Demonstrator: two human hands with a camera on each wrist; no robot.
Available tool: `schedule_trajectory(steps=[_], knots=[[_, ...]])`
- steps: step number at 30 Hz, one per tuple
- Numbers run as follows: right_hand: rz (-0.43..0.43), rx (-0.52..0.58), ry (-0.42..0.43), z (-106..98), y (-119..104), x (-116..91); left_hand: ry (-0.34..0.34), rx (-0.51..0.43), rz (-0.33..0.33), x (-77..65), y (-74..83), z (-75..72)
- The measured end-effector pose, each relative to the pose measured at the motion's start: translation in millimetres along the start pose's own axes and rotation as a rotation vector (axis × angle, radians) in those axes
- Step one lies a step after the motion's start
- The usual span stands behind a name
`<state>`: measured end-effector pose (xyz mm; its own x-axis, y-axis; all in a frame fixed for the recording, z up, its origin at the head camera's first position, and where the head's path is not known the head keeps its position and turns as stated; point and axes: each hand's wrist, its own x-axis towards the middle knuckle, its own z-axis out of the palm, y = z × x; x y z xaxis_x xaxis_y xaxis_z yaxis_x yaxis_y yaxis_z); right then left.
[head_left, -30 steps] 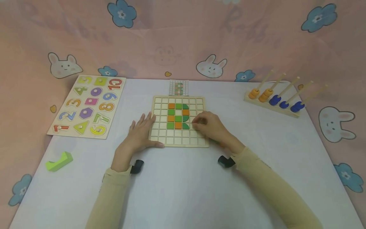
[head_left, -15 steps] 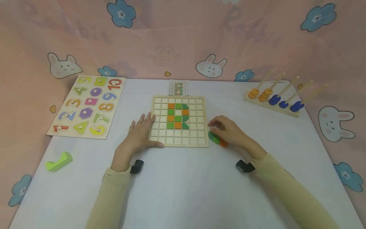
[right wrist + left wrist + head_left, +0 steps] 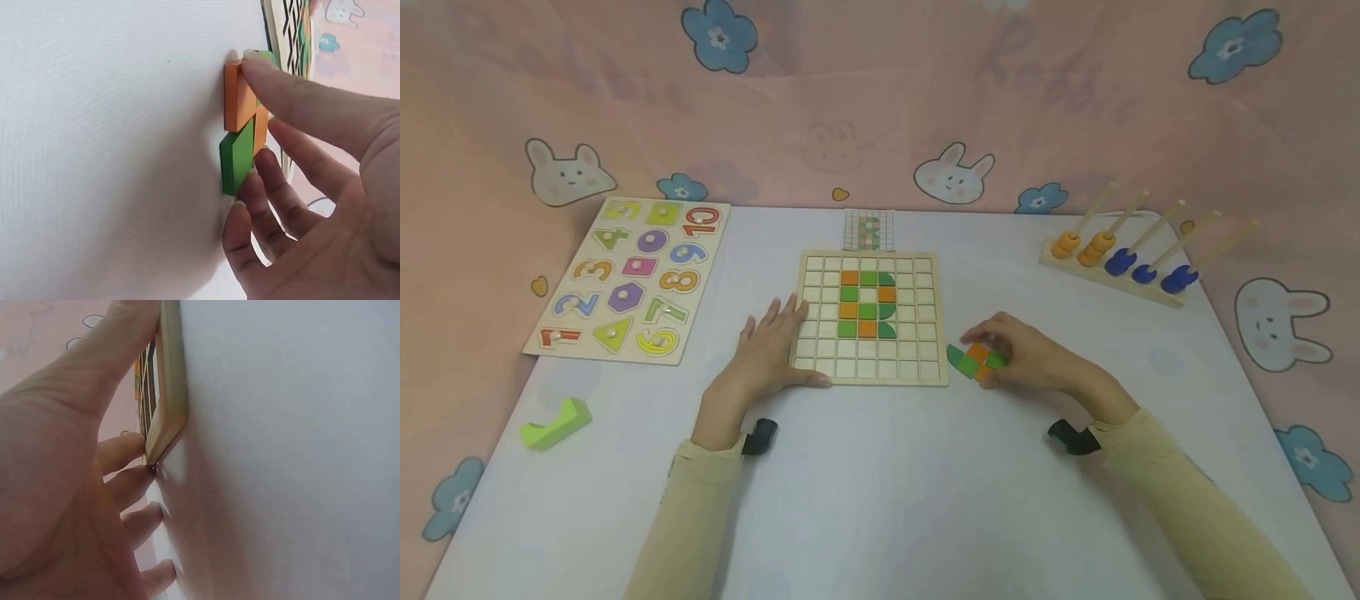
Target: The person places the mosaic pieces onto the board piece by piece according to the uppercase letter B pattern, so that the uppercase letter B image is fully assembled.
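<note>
Fingers [image 3: 237, 231] of R hand [image 3: 1033, 354]: curved round loose tiles [image 3: 968, 367], thumb at orange one. Tiles: flat, thick; orange & green sqs., 1 dk-green rounded; on white bench [image 3: 865, 500], just R of grid board [image 3: 928, 350]. L hand [image 3: 760, 358]: fingers spread, thumb & index at board edge. Grid board: pale wd., framed sq. cells; contents: orange/green sqs., dk-green curved pcs. Number puzzle [image 3: 586, 350]: pale wd., knobbed numerals, shapes. Peg stand [image 3: 1131, 285]: wd. base, orange & blue beads on rods.

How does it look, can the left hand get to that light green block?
Probably yes: the light green block lies out to the left, and no object stands between it and the left hand. That hand would first have to leave the grid board it touches.
</note>
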<state>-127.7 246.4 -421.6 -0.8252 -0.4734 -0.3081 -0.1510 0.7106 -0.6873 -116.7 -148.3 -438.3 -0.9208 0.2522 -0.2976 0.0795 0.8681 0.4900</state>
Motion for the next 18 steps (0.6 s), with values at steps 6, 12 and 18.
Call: schedule_trajectory(steps=[6, 12, 18], knots=[[-0.019, -0.017, 0.021, -0.5, 1.5, -2.7, -0.003, -0.002, -0.001, 0.5, 0.0, 0.4], [-0.030, -0.039, 0.047, 1.0, 2.2, -2.1, -0.001, 0.005, -0.001, 0.7, 0.0, 0.8], [-0.051, -0.045, 0.078, 2.3, 4.2, -0.1, -0.001, 0.003, -0.004, 0.4, -0.4, 1.0]])
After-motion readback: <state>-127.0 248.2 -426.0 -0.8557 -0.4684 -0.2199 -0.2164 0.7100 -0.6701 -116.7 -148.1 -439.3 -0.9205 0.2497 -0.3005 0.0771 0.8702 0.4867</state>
